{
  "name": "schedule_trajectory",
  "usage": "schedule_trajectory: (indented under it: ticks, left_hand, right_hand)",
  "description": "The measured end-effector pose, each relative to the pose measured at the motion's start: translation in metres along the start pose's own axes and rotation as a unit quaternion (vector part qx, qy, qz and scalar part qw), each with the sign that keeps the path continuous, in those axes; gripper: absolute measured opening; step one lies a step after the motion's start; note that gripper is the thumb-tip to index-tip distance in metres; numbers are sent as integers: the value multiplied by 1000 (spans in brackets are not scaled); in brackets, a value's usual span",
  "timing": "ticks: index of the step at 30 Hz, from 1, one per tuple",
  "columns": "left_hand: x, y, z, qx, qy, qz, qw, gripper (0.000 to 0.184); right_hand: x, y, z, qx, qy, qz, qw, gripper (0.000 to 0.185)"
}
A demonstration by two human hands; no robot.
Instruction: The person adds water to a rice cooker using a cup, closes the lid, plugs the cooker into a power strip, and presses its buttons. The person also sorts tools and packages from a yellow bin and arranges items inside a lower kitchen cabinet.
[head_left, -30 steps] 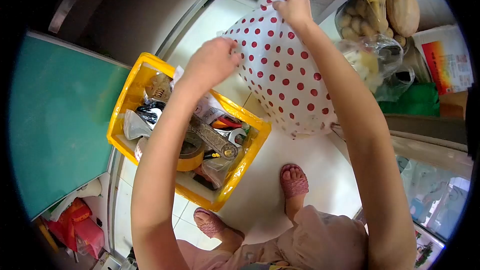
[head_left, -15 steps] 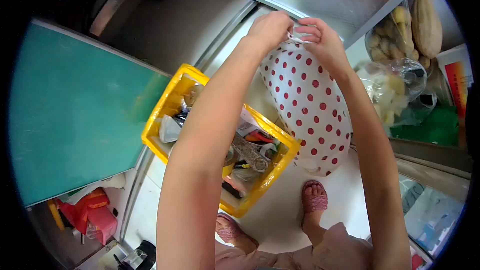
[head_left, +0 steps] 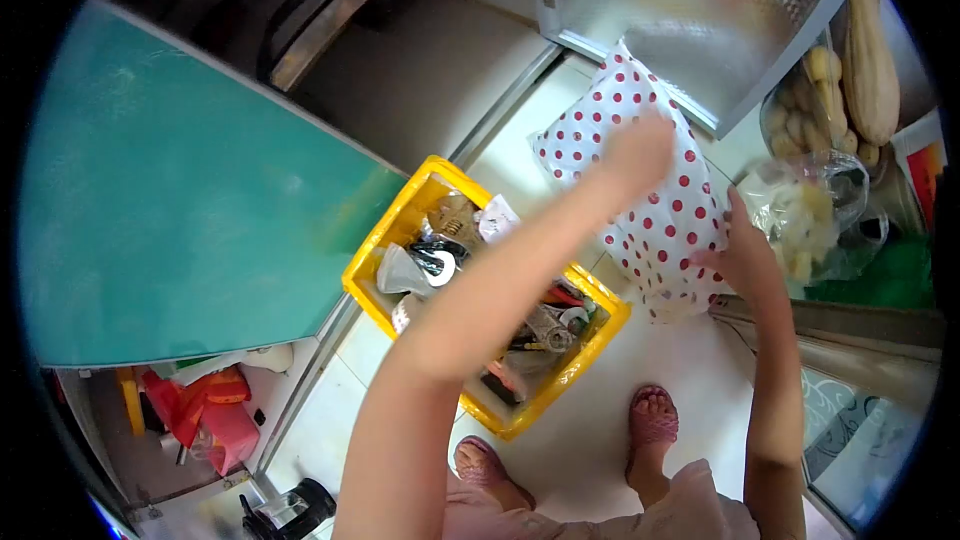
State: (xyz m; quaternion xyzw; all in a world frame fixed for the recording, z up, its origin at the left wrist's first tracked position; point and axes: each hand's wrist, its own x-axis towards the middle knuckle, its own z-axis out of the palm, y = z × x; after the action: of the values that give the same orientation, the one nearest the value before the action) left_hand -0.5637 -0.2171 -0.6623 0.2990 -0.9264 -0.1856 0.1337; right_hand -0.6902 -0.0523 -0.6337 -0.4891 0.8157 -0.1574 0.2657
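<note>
A white bag with red polka dots [head_left: 690, 202] lies on the floor between the yellow crate and the cabinets. Its top end is spread flat, with two corners showing. My left hand [head_left: 640, 152] is over the upper part of the bag, smeared by motion, so its fingers cannot be made out. Against the bag's lower right side rests my right hand [head_left: 745, 252], thumb and fingers spread apart. Under my left forearm stands the yellow crate [head_left: 385, 238], filled with a wrench [head_left: 548, 330], a roll of tape and several other tools and packets.
A teal cabinet door [head_left: 200, 210] stands open at left, a frosted glass door [head_left: 690, 30] at the top. On the right shelf are a long pale gourd [head_left: 872, 70], a bag of potatoes and a clear plastic bag [head_left: 800, 205]. My slippered feet [head_left: 653, 420] are below.
Both hands have left the bag's gathered top, which has opened out flat. My left hand has moved down over the bag, my right hand down to its lower right side. The view has shifted.
</note>
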Motion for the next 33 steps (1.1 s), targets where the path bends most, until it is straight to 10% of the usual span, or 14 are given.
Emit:
schedule_trajectory:
  ticks: [4,9,17,20,30,33]
  left_hand:
    - [-76,103,21,78,-266,-81,957,70]
    - [-65,111,76,150,-314,-140,927,60]
    - [-85,138,113,303,-258,-177,900,33]
    - [-83,124,94,111,-363,-117,918,27]
    - [-112,136,77,-350,20,-187,918,29]
    - [-80,133,-5,-381,80,-272,880,32]
  right_hand:
    - [-16,29,9,-104,14,-30,994,100]
    - [-12,61,51,-276,155,-49,947,93]
    - [-18,53,43,-119,75,-100,985,48]
    - [-11,58,45,-116,47,-82,989,38]
    - [-18,50,32,-10,-9,-57,998,36]
    - [-21,46,31,1,191,-221,957,45]
